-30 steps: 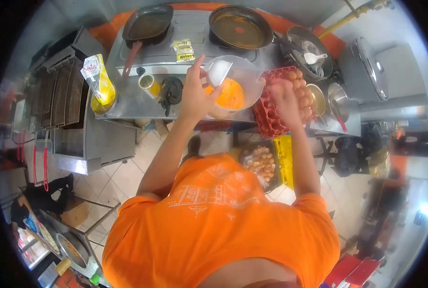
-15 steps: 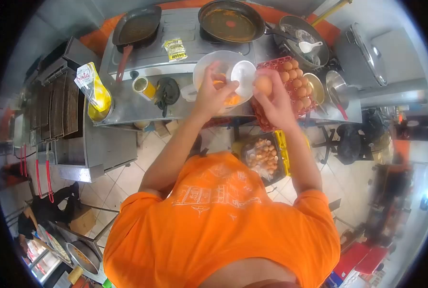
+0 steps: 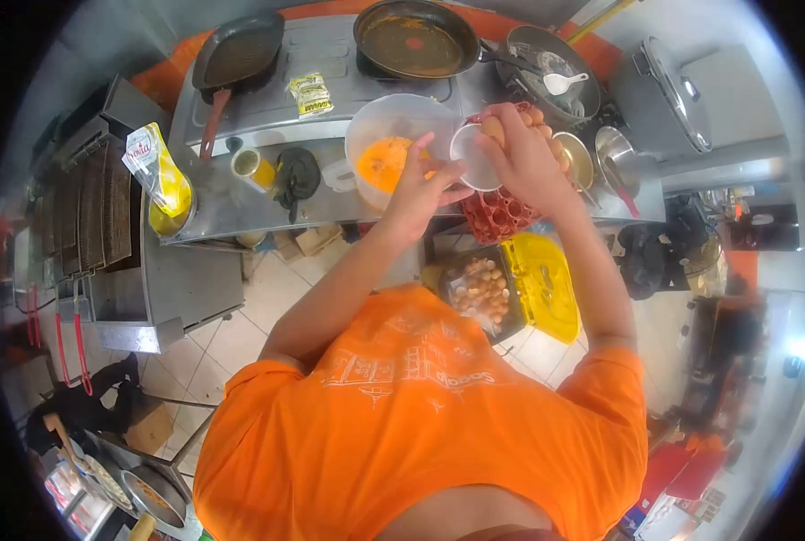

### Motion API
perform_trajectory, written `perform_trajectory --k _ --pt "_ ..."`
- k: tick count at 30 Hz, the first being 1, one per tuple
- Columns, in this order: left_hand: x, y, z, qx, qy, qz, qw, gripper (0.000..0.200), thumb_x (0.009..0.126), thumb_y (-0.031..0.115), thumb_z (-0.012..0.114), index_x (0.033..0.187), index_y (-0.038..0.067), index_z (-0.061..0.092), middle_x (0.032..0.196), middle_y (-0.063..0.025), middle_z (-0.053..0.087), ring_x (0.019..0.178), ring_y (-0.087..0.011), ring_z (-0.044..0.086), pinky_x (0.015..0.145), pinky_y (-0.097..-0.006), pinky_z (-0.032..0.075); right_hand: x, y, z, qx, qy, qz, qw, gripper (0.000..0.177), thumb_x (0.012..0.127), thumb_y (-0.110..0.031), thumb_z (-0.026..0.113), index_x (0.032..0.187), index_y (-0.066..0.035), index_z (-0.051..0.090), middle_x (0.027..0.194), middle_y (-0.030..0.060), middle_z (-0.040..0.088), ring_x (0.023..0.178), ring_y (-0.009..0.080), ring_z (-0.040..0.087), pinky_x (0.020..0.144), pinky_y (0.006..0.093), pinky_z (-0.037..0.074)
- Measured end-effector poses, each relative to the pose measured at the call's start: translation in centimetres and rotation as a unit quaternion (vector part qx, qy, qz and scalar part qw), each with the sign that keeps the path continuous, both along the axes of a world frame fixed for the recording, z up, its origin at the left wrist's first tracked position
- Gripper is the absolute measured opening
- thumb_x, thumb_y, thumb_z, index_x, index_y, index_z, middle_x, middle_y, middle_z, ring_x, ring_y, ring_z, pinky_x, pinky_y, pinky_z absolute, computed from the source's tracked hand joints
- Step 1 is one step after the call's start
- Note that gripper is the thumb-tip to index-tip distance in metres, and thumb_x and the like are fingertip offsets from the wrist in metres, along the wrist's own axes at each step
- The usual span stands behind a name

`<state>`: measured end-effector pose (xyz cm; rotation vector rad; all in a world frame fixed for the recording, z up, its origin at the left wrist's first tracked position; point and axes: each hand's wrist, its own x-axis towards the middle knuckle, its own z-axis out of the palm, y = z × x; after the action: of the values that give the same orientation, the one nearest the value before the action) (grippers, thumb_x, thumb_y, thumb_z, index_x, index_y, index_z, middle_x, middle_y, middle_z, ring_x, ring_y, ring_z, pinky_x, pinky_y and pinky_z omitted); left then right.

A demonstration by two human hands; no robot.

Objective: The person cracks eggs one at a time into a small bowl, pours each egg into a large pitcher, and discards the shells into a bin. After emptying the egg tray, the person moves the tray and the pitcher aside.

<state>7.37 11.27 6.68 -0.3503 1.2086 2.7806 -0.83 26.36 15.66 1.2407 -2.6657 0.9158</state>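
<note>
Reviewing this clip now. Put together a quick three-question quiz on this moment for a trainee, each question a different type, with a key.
1. Multiple choice: what does the right hand hold?
A) a spoon
B) an egg
C) a pan handle

2. True or false: the yellow packet lies on the stovetop.

3. Fill in the missing word: the left hand holds a white ____, while orange liquid lies in the translucent container.

Key: 1. B; 2. True; 3. cup
</note>
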Motion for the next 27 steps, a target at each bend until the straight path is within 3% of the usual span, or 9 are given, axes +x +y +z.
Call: perform_trajectory --k 11,17,19,21,23,24,25,26,27 --pt "-0.9 1.6 -0.7 0.001 -0.005 -0.046 0.999 0.08 0.095 0.013 0.067 0.153 0.008 0.012 0.122 -0.0119 0.054 0.117 -0.0229 0.058 0.1 -0.0446 0.055 0.1 1.0 2.6 0.125 0.063 -0.073 0.987 0.024 0.101 -0.026 0.055 0.113 -0.006 0.049 0.073 0.0218 0.065 0.074 0.0462 0.066 0.065 0.0514 0.048" --pt "-1.2 1.2 0.3 0.063 -0.025 -0.046 0.997 0.07 0.095 0.01 0.063 0.15 0.01 0.02 0.128 -0.0119 0.053 0.116 -0.0246 0.06 0.1 -0.0463 0.055 2.4 5.6 -0.6 -0.02 0.111 -0.028 0.993 0.024 0.102 -0.024 0.053 0.115 -0.005 0.052 0.091 0.016 0.065 0.073 0.038 0.064 0.067 0.0449 0.049" --pt "-1.4 0.6 0.0 0.093 -0.006 -0.022 0.995 0.061 0.096 0.009 0.062 0.146 0.01 0.028 0.13 -0.0112 0.052 0.116 -0.0256 0.06 0.099 -0.0472 0.055 3.8 9.0 -4.4 -0.105 -0.043 -0.115 0.987 0.025 0.103 -0.027 0.051 0.118 -0.007 0.052 0.088 0.0073 0.06 0.065 0.0212 0.058 0.059 0.0371 0.046" --pt "-1.5 -0.2 -0.2 0.086 0.0 0.002 0.996 0.057 0.096 0.01 0.062 0.144 0.011 0.03 0.13 -0.0109 0.052 0.116 -0.0255 0.06 0.098 -0.0469 0.055 5.5 13.4 -8.3 -0.174 -0.325 -0.196 0.909 0.027 0.104 -0.033 0.05 0.118 -0.01 0.052 0.081 0.0003 0.052 0.062 0.0106 0.049 0.054 0.0281 0.041" --pt "-1.4 -1.5 -0.1 0.072 0.006 0.026 0.997 0.054 0.096 0.01 0.062 0.142 0.011 0.033 0.131 -0.0106 0.052 0.116 -0.0254 0.06 0.097 -0.0467 0.056 7.0 17.9 -14.8 -0.215 -0.458 -0.257 0.824 0.028 0.104 -0.037 0.049 0.119 -0.013 0.052 0.077 -0.0025 0.046 0.059 0.0063 0.043 0.053 0.0207 0.035" --pt "-1.3 -2.1 0.1 0.034 -0.005 0.054 0.998 0.057 0.095 0.009 0.063 0.143 0.011 0.032 0.129 -0.0108 0.052 0.115 -0.0249 0.061 0.097 -0.046 0.056 7.7 19.8 -17.6 -0.151 -0.461 -0.275 0.83 0.033 0.103 -0.037 0.052 0.123 -0.011 0.051 0.08 -0.0004 0.052 0.06 0.0104 0.048 0.054 0.0247 0.04" --pt "-1.3 -2.8 0.1 -0.004 -0.015 0.079 0.997 0.06 0.095 0.008 0.064 0.145 0.011 0.031 0.127 -0.011 0.053 0.114 -0.0245 0.061 0.097 -0.0453 0.056 8.5 21.9 -20.7 -0.089 -0.461 -0.295 0.832 0.038 0.101 -0.037 0.054 0.128 -0.01 0.049 0.083 0.0018 0.059 0.062 0.0145 0.054 0.055 0.0288 0.044" --pt "-1.3 -3.6 -0.3 -0.006 -0.015 0.076 0.997 0.06 0.095 0.008 0.064 0.145 0.011 0.031 0.127 -0.011 0.053 0.114 -0.0245 0.061 0.097 -0.0453 0.056 9.6 25.7 -26.3 0.031 -0.3 -0.228 0.926 0.038 0.099 -0.035 0.056 0.126 -0.01 0.053 0.085 0.0058 0.063 0.065 0.0192 0.058 0.058 0.033 0.047" --pt "-1.2 -4.6 -1.0 -0.077 -0.007 0.105 0.991 0.066 0.092 0.007 0.067 0.147 0.01 0.031 0.124 -0.011 0.053 0.112 -0.0235 0.061 0.097 -0.044 0.056 10.6 29.5 -31.8 0.223 -0.027 -0.202 0.953 0.038 0.096 -0.034 0.058 0.125 -0.009 0.056 0.088 0.0098 0.067 0.068 0.024 0.062 0.06 0.0371 0.049"
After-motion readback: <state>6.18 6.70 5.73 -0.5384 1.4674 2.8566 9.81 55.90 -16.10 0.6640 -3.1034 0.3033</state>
